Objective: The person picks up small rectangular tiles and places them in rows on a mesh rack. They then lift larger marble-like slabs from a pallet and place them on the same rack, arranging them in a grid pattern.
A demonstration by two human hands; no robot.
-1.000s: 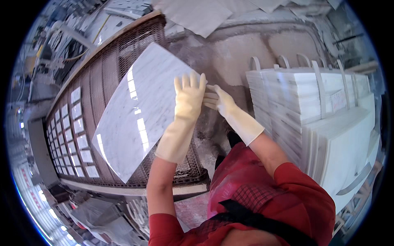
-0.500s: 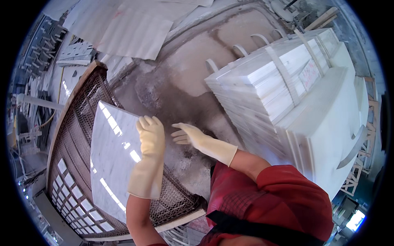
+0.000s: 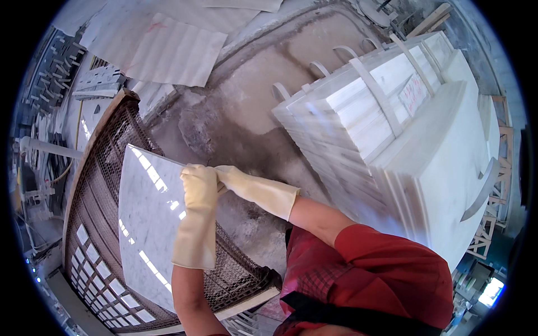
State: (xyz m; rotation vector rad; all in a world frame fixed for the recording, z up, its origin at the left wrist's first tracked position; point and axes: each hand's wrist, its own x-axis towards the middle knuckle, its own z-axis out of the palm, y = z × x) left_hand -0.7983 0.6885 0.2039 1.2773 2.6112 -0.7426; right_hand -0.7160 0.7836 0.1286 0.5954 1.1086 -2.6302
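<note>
A glossy white marble-like slab with grey veins lies on a dark mesh-covered rack. My left hand, in a long cream rubber glove, is closed beside the slab's far right corner and covers part of its edge. Whether it grips the slab cannot be made out. Against its right side presses my right hand, gloved the same way, with fingers bent in. Those fingertips are partly hidden behind the left hand, and anything between the two hands is hidden too.
On the right stands a big stack of white stone slabs bound with pale straps. Dusty, damp-looking ground lies between stack and rack. Pale sheets lie at the far left, near stacked grey stone pieces.
My right hand has moved left and met my left hand. The left fingers, stretched out before, are now curled in. The whole view has shifted slightly.
</note>
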